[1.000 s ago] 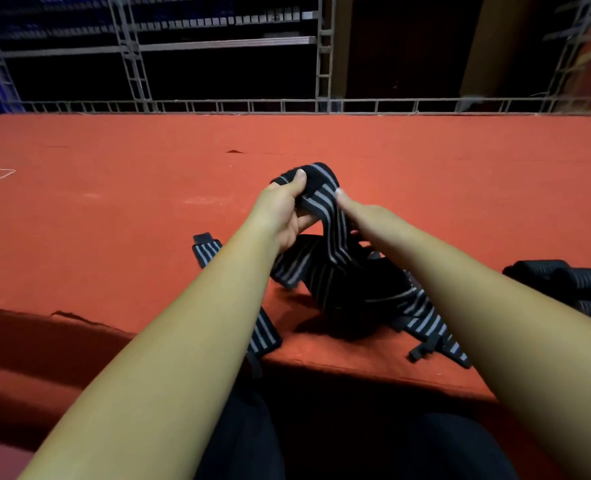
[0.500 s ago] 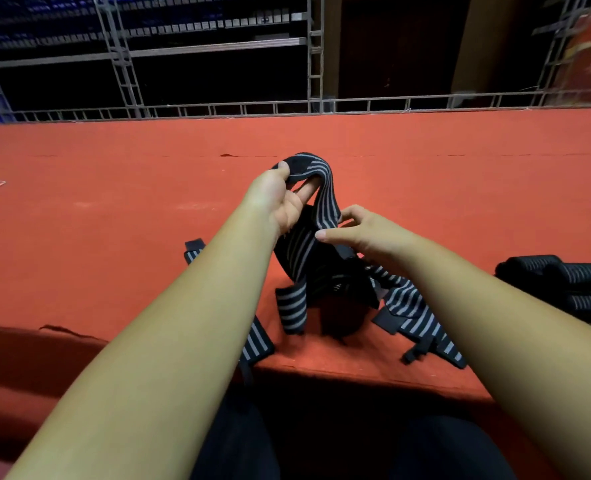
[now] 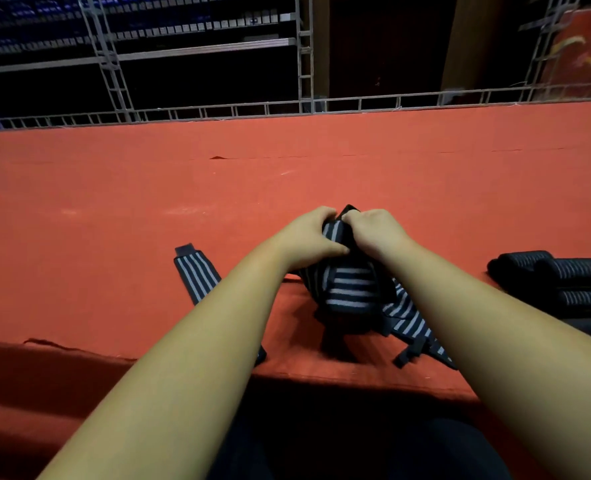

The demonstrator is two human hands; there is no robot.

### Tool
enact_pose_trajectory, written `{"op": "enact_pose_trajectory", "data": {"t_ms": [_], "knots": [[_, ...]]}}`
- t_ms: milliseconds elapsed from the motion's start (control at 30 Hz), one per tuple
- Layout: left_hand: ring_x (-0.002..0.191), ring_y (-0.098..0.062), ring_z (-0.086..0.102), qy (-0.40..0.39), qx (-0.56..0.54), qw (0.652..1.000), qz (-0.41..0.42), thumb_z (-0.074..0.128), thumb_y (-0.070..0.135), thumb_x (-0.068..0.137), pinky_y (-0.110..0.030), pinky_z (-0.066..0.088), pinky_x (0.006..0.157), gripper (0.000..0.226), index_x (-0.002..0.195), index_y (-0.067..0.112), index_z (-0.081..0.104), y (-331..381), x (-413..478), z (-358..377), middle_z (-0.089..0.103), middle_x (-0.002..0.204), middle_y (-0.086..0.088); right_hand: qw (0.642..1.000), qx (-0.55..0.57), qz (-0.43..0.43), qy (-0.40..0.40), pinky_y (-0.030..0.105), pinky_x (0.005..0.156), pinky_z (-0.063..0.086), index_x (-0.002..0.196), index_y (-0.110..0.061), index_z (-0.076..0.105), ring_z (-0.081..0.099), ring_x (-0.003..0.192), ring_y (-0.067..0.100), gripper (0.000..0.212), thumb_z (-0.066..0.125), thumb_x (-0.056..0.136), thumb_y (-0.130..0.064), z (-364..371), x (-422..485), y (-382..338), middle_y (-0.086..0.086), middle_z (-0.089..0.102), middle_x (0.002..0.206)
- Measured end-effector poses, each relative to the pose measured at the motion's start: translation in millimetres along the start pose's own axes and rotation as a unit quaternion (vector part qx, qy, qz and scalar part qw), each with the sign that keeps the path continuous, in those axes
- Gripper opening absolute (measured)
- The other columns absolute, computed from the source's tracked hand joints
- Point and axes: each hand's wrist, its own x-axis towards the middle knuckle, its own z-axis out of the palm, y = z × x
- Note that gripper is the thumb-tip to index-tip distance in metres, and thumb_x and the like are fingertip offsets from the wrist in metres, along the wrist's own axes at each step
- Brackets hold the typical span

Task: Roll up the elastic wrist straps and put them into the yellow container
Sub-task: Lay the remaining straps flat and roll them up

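While both the left hand (image 3: 308, 242) and right hand (image 3: 377, 233) pinch the striped strap (image 3: 351, 289), tight, even turns should keep the roll compact.

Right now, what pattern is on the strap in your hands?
Black with pale grey stripes, on the strap, in the head view.

Red carpeted surface (image 3: 114, 237) is open across the middle, left side and far half; the truss railing (image 3: 218, 110) bounds the far edge. Front edge is crowded: loose strap pile (image 3: 353, 296) at centre, flat striped strap (image 3: 197, 275) just left of it, stack of rolled straps (image 3: 564, 282) at the right edge. Bare lane between pile and stack.
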Motion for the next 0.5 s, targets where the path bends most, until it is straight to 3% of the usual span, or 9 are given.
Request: {"op": "enact_pose_trajectory", "data": {"t_ms": [67,200,333,433,500], "knots": [[0.114,-0.017,0.067,0.027,0.007,1.0,-0.011,0.085,0.025,0.086,-0.041,0.057,0.098,0.056,0.136,0.029,0.06,-5.7,2.8,6.4,0.068,0.125,0.004,0.997,0.069,0.033,-0.003,0.04,0.072,0.051,0.087,-0.01,0.069,0.066,0.082,0.033,0.028,0.056,0.101,-0.03,1.4,-2.6,5.8,0.013,0.071,0.086],[0.104,-0.025,0.063,0.11,0.057,0.992,0.016,0.074,0.009,0.087,-0.038,0.051,0.084,0.03,0.111,0.023,0.061,-6.2,13.8,16.2,0.066,0.11,0.001,0.979,0.183,0.088,0.019,0.036,0.065,0.046,0.079,-0.01,0.067,0.061,0.07,0.03,0.023,0.057,0.096,-0.023,2.7,-2.5,14.0,0.012,0.064,0.074],[0.093,-0.03,0.058,0.159,0.071,0.984,0.024,0.059,0.0,0.089,-0.037,0.037,0.072,0.025,0.101,0.021,0.055,-7.1,25.2,33.4,0.065,0.102,-0.003,0.951,0.283,0.117,0.04,0.035,0.063,0.046,0.081,-0.004,0.07,0.059,0.065,0.028,0.019,0.056,0.094,-0.008,1.5,2.1,13.0,0.014,0.064,0.073],[0.089,-0.03,0.055,0.217,0.06,0.974,0.007,0.059,-0.002,0.086,-0.036,0.03,0.07,0.022,0.099,0.016,0.055,-15.9,29.5,37.9,0.063,0.098,-0.007,0.889,0.428,0.148,0.073,0.037,0.056,0.06,0.077,0.003,0.067,0.067,0.054,0.029,0.025,0.051,0.095,0.01,-13.9,11.9,18.6,0.018,0.069,0.07],[0.094,-0.034,0.057,0.204,0.066,0.976,-0.031,0.058,-0.001,0.088,-0.038,0.032,0.072,0.019,0.102,0.011,0.055,-31.6,31.5,36.2,0.063,0.102,-0.013,0.863,0.467,0.157,0.108,0.043,0.049,0.064,0.087,0.009,0.071,0.073,0.052,0.03,0.019,0.053,0.093,0.013,-30.7,24.4,30.2,0.024,0.074,0.078]]}}
